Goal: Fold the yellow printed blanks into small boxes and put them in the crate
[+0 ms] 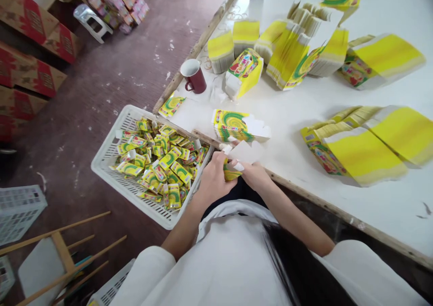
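Observation:
My left hand (216,176) is closed around a small yellow-green carton (231,172) at the table's near edge. My right hand (252,174) grips the same carton from the other side, beside its white flaps. Just beyond my hands, a stack of flat printed cartons (232,125) lies on the white table (284,137). To the left of my hands, a white plastic basket (135,197) holds many small yellow cartons (169,157).
A maroon mug (193,76) stands near the table's left edge, beside a printed carton bundle (244,73). Large yellow carton bundles (367,146) lie to the right. On the floor are stacked brown-red boxes (30,22), a stool (92,22) and a wooden-framed chair (62,252).

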A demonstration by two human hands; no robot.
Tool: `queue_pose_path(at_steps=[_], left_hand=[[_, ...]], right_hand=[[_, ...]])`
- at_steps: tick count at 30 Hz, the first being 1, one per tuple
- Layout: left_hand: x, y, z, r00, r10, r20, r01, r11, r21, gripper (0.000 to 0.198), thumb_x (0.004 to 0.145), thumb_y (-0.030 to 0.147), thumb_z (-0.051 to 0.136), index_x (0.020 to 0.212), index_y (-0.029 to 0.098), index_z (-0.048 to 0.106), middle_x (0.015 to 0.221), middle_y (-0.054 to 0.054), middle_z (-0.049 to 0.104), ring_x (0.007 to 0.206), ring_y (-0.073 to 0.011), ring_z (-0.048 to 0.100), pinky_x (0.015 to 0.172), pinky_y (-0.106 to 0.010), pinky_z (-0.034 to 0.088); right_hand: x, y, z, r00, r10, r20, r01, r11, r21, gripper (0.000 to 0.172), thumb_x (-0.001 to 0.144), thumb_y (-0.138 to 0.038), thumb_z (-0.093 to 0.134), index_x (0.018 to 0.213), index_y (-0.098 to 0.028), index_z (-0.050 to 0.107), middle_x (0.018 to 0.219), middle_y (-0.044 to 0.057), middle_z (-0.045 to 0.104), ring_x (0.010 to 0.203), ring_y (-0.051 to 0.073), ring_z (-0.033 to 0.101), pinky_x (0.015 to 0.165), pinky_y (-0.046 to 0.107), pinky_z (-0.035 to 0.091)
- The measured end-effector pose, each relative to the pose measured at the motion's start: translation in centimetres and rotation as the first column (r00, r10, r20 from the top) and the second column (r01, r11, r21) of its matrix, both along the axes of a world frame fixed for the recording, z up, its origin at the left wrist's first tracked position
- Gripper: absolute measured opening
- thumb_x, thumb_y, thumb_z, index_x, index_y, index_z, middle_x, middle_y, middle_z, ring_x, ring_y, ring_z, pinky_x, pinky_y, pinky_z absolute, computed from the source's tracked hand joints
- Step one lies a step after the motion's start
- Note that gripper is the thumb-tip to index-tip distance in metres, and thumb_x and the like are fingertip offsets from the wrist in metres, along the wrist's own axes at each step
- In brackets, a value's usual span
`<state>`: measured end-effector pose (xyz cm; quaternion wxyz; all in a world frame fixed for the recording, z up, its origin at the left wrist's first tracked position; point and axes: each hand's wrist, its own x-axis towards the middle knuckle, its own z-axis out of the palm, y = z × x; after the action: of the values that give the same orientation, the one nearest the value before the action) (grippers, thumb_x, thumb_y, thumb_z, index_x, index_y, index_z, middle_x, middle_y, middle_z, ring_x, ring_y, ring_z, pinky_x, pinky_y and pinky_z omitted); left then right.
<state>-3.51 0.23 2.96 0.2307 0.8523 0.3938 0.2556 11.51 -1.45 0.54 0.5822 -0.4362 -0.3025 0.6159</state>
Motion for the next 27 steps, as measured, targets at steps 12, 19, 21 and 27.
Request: queue_pose_path(at_steps=[12,19,21,27], left_hand=[[-0.1,0.7,-1.6,0.979,0.175,0.109,-0.148,0.965,-0.217,0.077,0.071,0.022,0.071,0.136,0.02,0.03,0.122,-0.015,0.057,0.107,-0.0277,0.064,0.09,-0.044,0.054],[-1.2,1.3,0.1,0.976,0.189,-0.107,-0.209,0.952,-0.224,0.051,0.071,0.03,0.074,0.117,0.02,0.054,0.105,-0.009,0.07,0.1,-0.0289,0.07,0.088,-0.043,0.057],[-1.6,1.5,0.9,0.981,0.141,-0.135,-0.172,0.951,-0.258,0.047,0.072,0.031,0.075,0.114,0.021,0.057,0.105,-0.008,0.073,0.098,-0.0274,0.072,0.086,-0.039,0.058],[-2.0,2.1,2.0,0.98,0.038,-0.197,-0.083,0.971,-0.223,0.057,0.071,0.037,0.078,0.122,0.02,0.06,0.114,-0.01,0.075,0.103,-0.029,0.073,0.09,-0.04,0.058]], right_hand=[[0.4,-0.7,0.3,0.829,0.057,0.556,-0.241,0.934,0.264,0.053,0.1,-0.034,0.047,0.152,-0.022,0.048,0.154,0.011,0.053,0.143,0.027,0.051,0.121,0.048,0.039],[1.0,-0.3,-0.4,0.741,-0.02,0.671,-0.29,0.892,0.346,0.053,0.101,-0.032,0.05,0.153,-0.024,0.046,0.161,0.015,0.043,0.149,0.029,0.041,0.119,0.048,0.04],[1.7,0.1,-0.2,0.719,0.021,0.695,-0.383,0.846,0.371,0.04,0.101,-0.03,0.05,0.14,-0.023,0.059,0.158,0.018,0.043,0.147,0.029,0.045,0.116,0.048,0.044],[4.6,1.2,0.8,0.657,0.199,0.727,-0.595,0.729,0.338,0.016,0.091,-0.023,0.066,0.108,-0.022,0.066,0.137,0.015,0.056,0.126,0.027,0.059,0.107,0.047,0.049]])
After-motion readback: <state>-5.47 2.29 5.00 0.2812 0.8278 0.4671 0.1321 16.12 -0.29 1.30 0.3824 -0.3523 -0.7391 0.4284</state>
